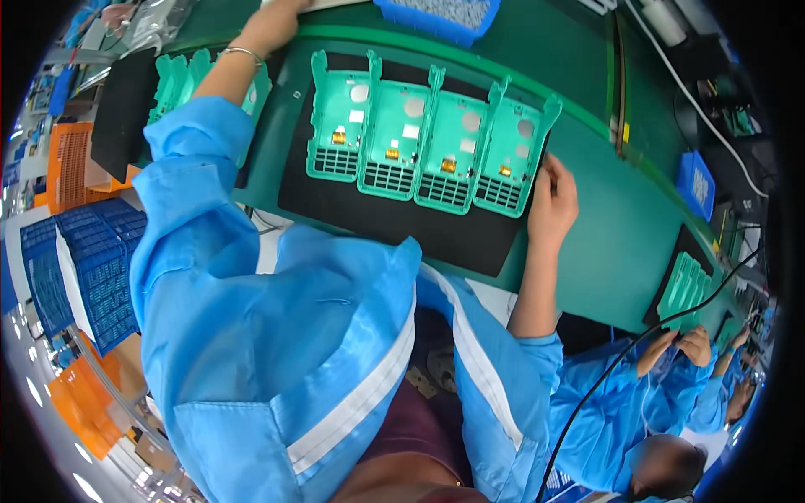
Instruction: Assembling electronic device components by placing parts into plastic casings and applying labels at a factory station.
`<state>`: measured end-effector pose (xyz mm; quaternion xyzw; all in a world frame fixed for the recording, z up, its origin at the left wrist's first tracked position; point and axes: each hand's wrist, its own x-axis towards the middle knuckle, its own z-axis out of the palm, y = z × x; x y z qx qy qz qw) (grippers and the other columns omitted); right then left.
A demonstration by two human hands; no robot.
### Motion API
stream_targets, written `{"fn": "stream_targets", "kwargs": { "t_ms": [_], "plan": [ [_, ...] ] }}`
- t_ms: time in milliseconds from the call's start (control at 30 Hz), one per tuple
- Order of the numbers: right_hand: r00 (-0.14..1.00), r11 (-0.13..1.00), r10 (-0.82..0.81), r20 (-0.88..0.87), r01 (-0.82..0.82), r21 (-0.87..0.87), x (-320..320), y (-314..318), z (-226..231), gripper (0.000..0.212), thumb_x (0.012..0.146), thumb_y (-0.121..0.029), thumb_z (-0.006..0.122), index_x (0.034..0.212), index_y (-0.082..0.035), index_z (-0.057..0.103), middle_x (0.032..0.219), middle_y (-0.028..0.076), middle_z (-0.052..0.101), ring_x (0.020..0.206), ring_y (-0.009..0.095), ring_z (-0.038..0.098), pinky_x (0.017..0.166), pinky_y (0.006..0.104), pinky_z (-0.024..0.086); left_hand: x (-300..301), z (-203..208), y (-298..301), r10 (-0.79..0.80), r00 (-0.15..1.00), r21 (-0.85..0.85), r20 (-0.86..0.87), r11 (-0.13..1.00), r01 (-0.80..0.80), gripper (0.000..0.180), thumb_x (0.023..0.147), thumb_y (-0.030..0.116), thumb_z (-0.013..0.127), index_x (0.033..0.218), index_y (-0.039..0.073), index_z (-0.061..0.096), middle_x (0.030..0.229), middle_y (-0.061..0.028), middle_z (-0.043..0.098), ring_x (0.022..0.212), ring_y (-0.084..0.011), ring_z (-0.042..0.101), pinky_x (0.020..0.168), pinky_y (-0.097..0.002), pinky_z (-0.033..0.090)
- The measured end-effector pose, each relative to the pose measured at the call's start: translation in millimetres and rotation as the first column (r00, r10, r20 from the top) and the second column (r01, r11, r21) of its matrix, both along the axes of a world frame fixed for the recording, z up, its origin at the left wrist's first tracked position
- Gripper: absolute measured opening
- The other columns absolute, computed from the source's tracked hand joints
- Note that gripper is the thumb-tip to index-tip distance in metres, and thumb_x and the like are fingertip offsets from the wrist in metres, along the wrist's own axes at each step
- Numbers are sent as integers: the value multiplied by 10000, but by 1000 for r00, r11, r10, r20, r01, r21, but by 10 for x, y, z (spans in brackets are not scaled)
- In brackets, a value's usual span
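Four teal plastic housings [390, 151] stand side by side on a black mat [402, 220] on the green workbench. Each has a grille at its near end, a small gold-coloured piece, and pale round and square patches inside. At the right edge of the mat, beside the last housing, my right hand [555, 201] has its fingers curled and pinched on the mat's edge. My left hand [275, 23] reaches far forward to the upper edge of the view, close to a whitish flat thing [331, 4]. Its fingers are mostly cut off there.
More teal housings [180, 80] sit under my left forearm. A blue bin [440, 17] of small pale parts stands at the back. Blue crates [96, 260] and an orange crate [69, 163] are on the left. Right, a co-worker's hands [679, 348] are near other teal housings [683, 289].
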<state>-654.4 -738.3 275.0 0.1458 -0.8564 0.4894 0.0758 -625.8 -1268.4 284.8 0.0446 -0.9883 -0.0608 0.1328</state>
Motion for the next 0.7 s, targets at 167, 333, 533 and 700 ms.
{"fn": "stream_targets", "kwargs": {
  "t_ms": [167, 333, 533, 700],
  "plan": [
    [990, 995, -23, 137, 35, -92, -6, -15, 53, 219, 863, -69, 601, 1067, -8, 649, 974, 73, 619, 806, 134, 577, 715, 250, 476, 150, 669, 606, 123, 969, -15, -214, 992, -129, 255, 908, 121, 436, 1081, 52, 610, 849, -232, 628, 804, -401, 613, 707, -445, 491],
    [983, 994, -54, 177, 35, 107, 206, -52, 187, 316, 820, -136, 644, 1117, -31, 631, 1038, 83, 620, 869, 166, 583, 778, 290, 485, 578, 1130, 1554, 172, 926, 165, -337, 979, -122, 295, 926, 177, 491, 1180, 63, 589, 955, -241, 628, 876, -376, 627, 757, -429, 497],
    [997, 967, 39, 60, -53, 248, 381, 54, 298, 319, 807, -109, 648, 1121, -47, 634, 1047, 115, 626, 904, 214, 612, 808, 314, 492, 1367, 839, 2496, -320, 903, -20, -288, 944, 329, 457, 743, -60, 551, 1180, 70, 586, 1101, -113, 650, 907, -282, 636, 795, -370, 503],
    [962, 985, -110, 251, 140, -103, 470, 346, 424, 242, 848, -98, 644, 1078, -22, 660, 1004, 47, 656, 881, 111, 600, 808, 243, 478, 1662, 460, 3039, -502, 854, 255, -134, 815, 520, 388, 834, 235, 622, 1176, 61, 565, 1200, -122, 577, 1116, -260, 547, 950, -400, 418]
  ]
}}
